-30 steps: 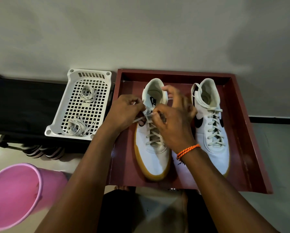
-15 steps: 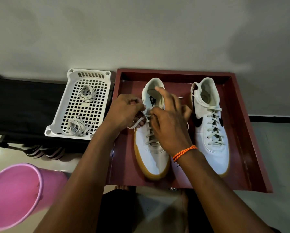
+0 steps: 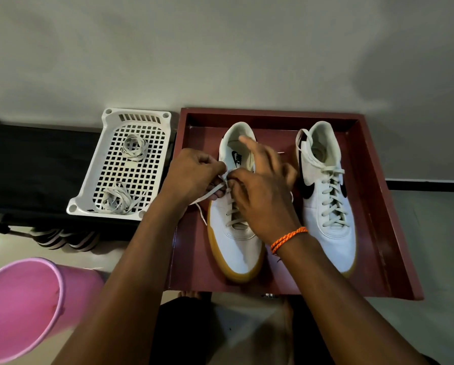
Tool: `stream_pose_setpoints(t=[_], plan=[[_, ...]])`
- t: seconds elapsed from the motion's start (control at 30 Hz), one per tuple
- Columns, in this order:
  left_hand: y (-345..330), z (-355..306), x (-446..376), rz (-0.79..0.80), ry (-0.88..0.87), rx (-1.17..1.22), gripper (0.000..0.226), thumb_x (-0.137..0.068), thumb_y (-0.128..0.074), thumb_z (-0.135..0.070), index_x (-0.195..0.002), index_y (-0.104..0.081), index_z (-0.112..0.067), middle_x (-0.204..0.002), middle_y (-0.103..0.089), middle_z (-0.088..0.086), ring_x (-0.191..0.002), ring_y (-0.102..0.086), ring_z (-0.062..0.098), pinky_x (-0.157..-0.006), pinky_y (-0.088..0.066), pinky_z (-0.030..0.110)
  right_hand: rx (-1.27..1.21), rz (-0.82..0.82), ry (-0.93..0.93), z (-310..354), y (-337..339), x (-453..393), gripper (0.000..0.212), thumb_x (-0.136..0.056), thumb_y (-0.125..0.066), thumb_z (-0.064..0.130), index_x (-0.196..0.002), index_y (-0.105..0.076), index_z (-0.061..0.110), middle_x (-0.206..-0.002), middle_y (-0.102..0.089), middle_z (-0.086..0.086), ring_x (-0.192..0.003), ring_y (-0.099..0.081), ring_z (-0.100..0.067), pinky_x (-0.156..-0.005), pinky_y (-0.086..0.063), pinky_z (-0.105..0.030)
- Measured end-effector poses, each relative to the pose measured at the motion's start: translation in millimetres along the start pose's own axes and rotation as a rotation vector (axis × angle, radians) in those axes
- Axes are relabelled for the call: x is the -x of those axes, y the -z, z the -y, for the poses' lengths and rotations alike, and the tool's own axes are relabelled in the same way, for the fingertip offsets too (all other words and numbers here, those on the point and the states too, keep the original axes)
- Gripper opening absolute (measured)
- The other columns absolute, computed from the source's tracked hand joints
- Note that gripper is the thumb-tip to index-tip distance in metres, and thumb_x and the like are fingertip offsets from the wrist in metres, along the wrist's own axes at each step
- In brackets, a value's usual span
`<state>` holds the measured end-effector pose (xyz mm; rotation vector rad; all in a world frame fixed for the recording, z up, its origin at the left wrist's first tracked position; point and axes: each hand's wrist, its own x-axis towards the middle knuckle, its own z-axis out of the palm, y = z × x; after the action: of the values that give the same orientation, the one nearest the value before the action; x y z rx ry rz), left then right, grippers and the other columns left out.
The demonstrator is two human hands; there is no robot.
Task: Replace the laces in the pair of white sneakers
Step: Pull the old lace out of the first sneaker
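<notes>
- Dark red tray point(image 3: 373, 206): square, raised walls, smooth wood-like finish, holding both sneakers side by side.
- Pink bucket point(image 3: 23, 306): round, glossy plastic, lower left, well apart from the tray.
- White basket point(image 3: 110, 180): rectangular plastic with a square-holed grid floor, just left of the tray, resting on a black surface; two loose bundles of flat laces point(image 3: 135, 148) inside, one near the far end, one near the close end.
- Right sneaker point(image 3: 331, 233): white smooth upper, black swoosh, tan rubber sole; long axis running near to far, toe toward the viewer, heel toward the wall; laced up the eyelets.
- Left sneaker point(image 3: 236, 248): same make, same direction, parallel to its mate; laced only partway up.
- Right hand point(image 3: 262, 201): over the left sneaker's throat, thumb and a finger pinched at the lace, index finger stretched out above the shoe opening; orange braided band point(image 3: 289, 239) on the wrist.
- Left hand point(image 3: 191, 175): fingers curled, gripping the flat pale lace point(image 3: 210, 194) beside the shoe's left edge, its tail trailing onto the tray floor.
</notes>
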<state>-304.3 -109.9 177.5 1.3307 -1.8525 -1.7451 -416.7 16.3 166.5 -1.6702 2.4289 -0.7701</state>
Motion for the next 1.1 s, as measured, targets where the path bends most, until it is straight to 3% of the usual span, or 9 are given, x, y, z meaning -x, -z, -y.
stream_pose_setpoints(t=[0.07,0.23,0.37,0.5,0.63,0.77,0.93,1.0,1.1], plan=[[0,-1,1,0.001,0.009,-0.003,0.015,-0.099,-0.067,-0.009,-0.093,-0.075,0.003,-0.078,-0.076,0.024,-0.078,-0.076,0.048,-0.07,-0.066,0.047,0.033,0.01,-0.011,0,-4,0,0.015,-0.097,-0.061,0.028,-0.087,-0.072,0.03,-0.165,-0.031,0.013,-0.148,-0.03,-0.019,-0.105,-0.033,-0.061],[0,-3,3,-0.001,0.013,0.009,0.015,-0.099,-0.066,-0.008,-0.094,-0.075,0.004,-0.078,-0.076,0.026,-0.08,-0.075,0.05,-0.064,-0.065,0.04,-0.084,-0.115,-0.03,-9,4,-6,0.016,-0.091,-0.066,0.028,-0.075,-0.068,0.027,-0.151,-0.046,0.013,-0.129,-0.041,-0.016,-0.097,-0.031,-0.044],[1,-1,2,-0.002,0.005,0.008,0.016,-0.1,-0.067,-0.008,-0.096,-0.074,0.006,-0.078,-0.076,0.025,-0.08,-0.076,0.05,-0.07,-0.065,0.046,-0.187,-0.255,-0.107,-16,13,-10,0.012,-0.087,-0.066,0.026,-0.076,-0.071,0.026,-0.141,-0.052,0.011,-0.12,-0.045,-0.013,-0.099,-0.033,-0.046],[1,0,2,0.005,-0.011,0.011,0.016,-0.099,-0.067,-0.008,-0.094,-0.075,0.004,-0.079,-0.076,0.025,-0.079,-0.075,0.05,-0.074,-0.065,0.051,-0.063,-0.138,0.031,-6,11,-5,0.02,-0.092,-0.061,0.023,-0.097,-0.078,0.033,-0.159,-0.043,0.01,-0.139,-0.04,-0.018,-0.101,-0.029,-0.043],[2,-1,2,0.004,-0.015,0.01,0.015,-0.1,-0.067,-0.008,-0.094,-0.076,0.003,-0.08,-0.076,0.024,-0.08,-0.076,0.049,-0.076,-0.066,0.052,0.044,-0.002,0.005,0,-4,-1,0.012,-0.094,-0.063,0.026,-0.09,-0.073,0.03,-0.165,-0.031,0.014,-0.148,-0.031,-0.02,-0.103,-0.033,-0.055],[1,-2,3,0.0,-0.021,0.005,0.015,-0.1,-0.066,-0.006,-0.094,-0.076,0.004,-0.078,-0.076,0.025,-0.079,-0.075,0.05,-0.071,-0.066,0.047,-0.078,-0.107,-0.021,-10,2,-6,0.013,-0.088,-0.066,0.029,-0.076,-0.071,0.029,-0.153,-0.046,0.017,-0.133,-0.041,-0.016,-0.095,-0.027,-0.041],[2,-1,1,-0.004,-0.012,0.002,0.014,-0.099,-0.068,-0.007,-0.094,-0.075,0.004,-0.078,-0.076,0.026,-0.077,-0.075,0.049,-0.063,-0.065,0.038,-0.215,-0.259,-0.09,-16,13,-10,0.014,-0.086,-0.063,0.026,-0.079,-0.074,0.029,-0.138,-0.055,0.015,-0.124,-0.047,-0.012,-0.097,-0.028,-0.038],[2,0,1,0.003,-0.009,0.009,0.014,-0.099,-0.067,-0.006,-0.094,-0.075,0.005,-0.078,-0.076,0.026,-0.074,-0.075,0.046,-0.061,-0.064,0.036,-0.175,-0.194,-0.042,-14,11,-8,0.02,-0.089,-0.059,0.027,-0.089,-0.079,0.033,-0.147,-0.052,0.016,-0.132,-0.043,-0.013,-0.098,-0.025,-0.037],[2,-1,2,0.005,-0.024,0.005,0.014,-0.099,-0.068,-0.007,-0.094,-0.076,0.004,-0.078,-0.076,0.025,-0.073,-0.075,0.044,-0.061,-0.064,0.036,-0.021,-0.033,0.01,-7,0,-2,0.016,-0.093,-0.061,0.028,-0.094,-0.076,0.032,-0.161,-0.038,0.014,-0.144,-0.033,-0.017,-0.102,-0.031,-0.047]])
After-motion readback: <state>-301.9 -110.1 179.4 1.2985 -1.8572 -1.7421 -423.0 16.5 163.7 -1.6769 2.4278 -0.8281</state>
